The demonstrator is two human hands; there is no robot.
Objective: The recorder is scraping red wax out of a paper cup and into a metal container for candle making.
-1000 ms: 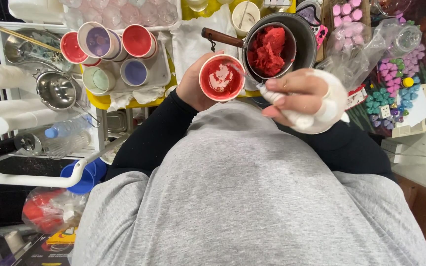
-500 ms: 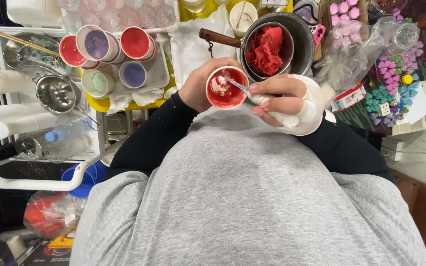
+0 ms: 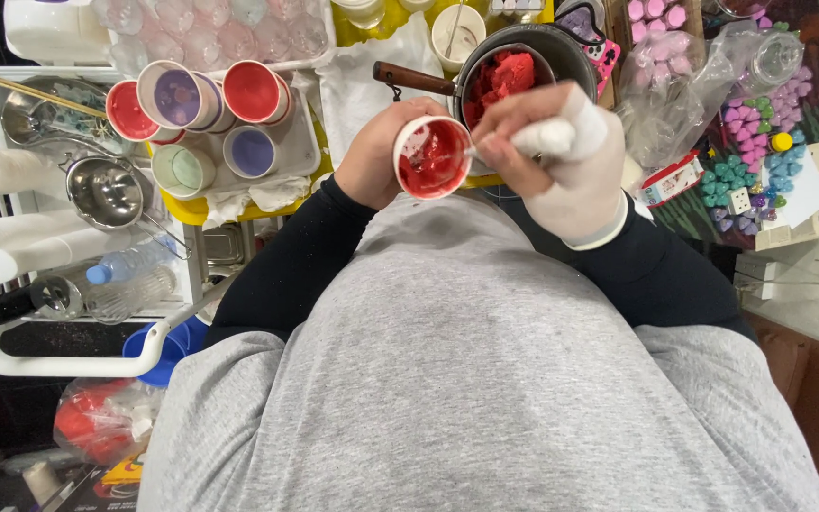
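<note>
Cluttered craft surface (image 3: 357, 90) up past both hands, metal pot (image 3: 571, 57) of red stuff just beyond. Left hand (image 3: 372, 156) is wrapped around a red-smeared paper cup (image 3: 431, 157); right hand (image 3: 561, 161), closed, pinches a small tool (image 3: 471, 150) touching its rim.

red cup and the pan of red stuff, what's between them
In the head view only the right hand and its thin tool lie between the red cup, held by the left hand, and the pan.

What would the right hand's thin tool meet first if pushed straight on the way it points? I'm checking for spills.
Probably the red-smeared inside of the white paper cup in the left hand. The right hand aims its thin tool over the rim; depth is unclear.
</note>
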